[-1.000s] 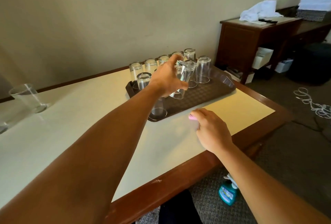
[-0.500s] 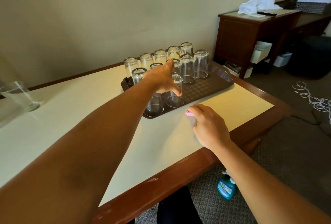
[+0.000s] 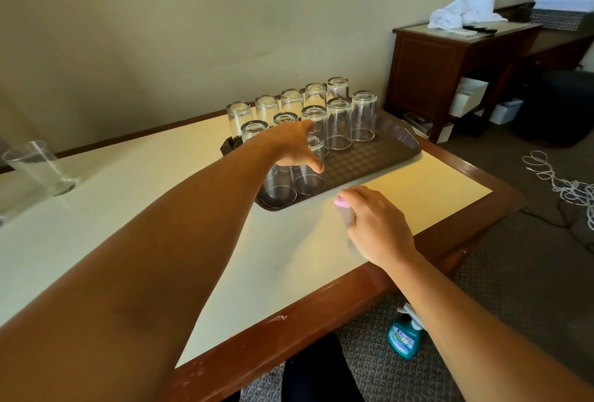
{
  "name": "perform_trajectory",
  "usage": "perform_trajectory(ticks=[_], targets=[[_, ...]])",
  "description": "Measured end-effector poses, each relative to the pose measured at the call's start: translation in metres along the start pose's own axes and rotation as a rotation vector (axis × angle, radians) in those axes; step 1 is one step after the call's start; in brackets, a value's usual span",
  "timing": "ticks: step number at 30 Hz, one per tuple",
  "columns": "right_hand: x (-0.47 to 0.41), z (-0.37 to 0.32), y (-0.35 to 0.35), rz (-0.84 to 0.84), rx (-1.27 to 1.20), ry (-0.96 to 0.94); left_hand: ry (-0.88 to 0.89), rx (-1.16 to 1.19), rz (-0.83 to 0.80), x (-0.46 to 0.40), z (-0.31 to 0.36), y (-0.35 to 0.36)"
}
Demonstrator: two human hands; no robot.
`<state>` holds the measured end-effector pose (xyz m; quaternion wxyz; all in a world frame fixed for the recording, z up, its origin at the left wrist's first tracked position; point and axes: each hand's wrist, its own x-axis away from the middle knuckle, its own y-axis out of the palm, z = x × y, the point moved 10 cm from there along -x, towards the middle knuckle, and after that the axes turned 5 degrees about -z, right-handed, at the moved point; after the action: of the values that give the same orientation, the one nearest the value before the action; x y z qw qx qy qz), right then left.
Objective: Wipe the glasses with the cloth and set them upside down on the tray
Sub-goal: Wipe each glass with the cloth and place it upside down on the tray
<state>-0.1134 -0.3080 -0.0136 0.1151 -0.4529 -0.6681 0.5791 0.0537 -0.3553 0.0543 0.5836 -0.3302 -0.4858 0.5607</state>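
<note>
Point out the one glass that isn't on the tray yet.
It is the glass at the far left of the table, standing alone with its mouth up. All the others stand upside down on the brown tray.

Spray bottle (image 3: pixel 401 339) label, near right on the floor: I see print on the teal label, too blurred to read.
Elsewhere: I find no readable text.
</note>
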Motion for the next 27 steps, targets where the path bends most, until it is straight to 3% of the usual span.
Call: perform_trajectory(ticks=[8,14,21,27], targets=[[0.000,0.000,-0.001,-0.022,-0.019,0.029,0.042,-0.063,0.032,0.019,0.002,-0.007],[0.001,-0.008,-0.001,-0.154,-0.008,0.034,0.057,-0.120,0.157,0.072,-0.009,-0.027],[0.024,-0.110,0.023,-0.293,-0.075,-0.227,-0.010,0.011,0.249,0.165,-0.061,-0.026],[0.010,-0.195,0.065,-0.335,-0.124,-0.351,-0.226,0.073,0.219,0.234,-0.171,0.005]])
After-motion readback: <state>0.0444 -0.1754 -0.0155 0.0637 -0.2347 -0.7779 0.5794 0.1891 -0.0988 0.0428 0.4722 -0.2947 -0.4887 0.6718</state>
